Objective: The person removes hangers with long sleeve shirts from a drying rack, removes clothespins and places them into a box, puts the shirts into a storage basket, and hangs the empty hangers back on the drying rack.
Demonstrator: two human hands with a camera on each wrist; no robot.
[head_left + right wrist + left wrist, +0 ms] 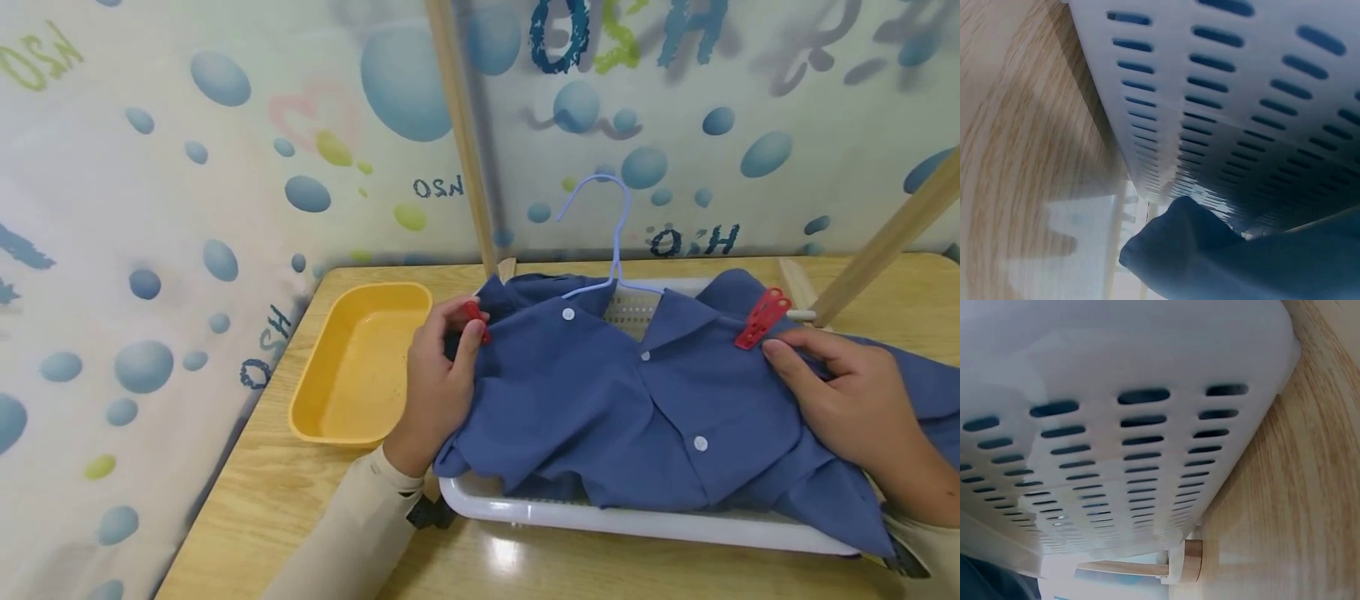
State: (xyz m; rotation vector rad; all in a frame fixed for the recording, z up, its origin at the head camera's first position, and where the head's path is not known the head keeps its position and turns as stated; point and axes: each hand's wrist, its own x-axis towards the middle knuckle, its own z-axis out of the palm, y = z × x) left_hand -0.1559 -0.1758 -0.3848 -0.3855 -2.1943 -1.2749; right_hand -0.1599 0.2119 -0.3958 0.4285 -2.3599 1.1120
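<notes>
A blue button-up shirt (pixel 555 400) with white buttons lies over a white perforated basket (pixel 637 525), with a light-blue hanger (pixel 618 242) inside its collar. My left hand (pixel 441 379) pinches a red clothespin (pixel 477 320) at the shirt's left shoulder. Another red clothespin (pixel 763 318) is clipped on the opposite shoulder. Just below it, my right hand (pixel 862 392) pinches the shirt fabric between thumb and fingers. Both wrist views look along the slotted basket wall (pixel 1097 369); in the right wrist view a fold of the shirt (pixel 1179 256) hangs beside it. Neither wrist view shows the fingers.
To the left, a yellow tray (pixel 360 375) stands on the wooden table (pixel 247 517). Two wooden poles, a left one (pixel 463 133) and a right one (pixel 885 237), rise behind the basket. A wall covering (pixel 187 317) printed with blue drops borders the table.
</notes>
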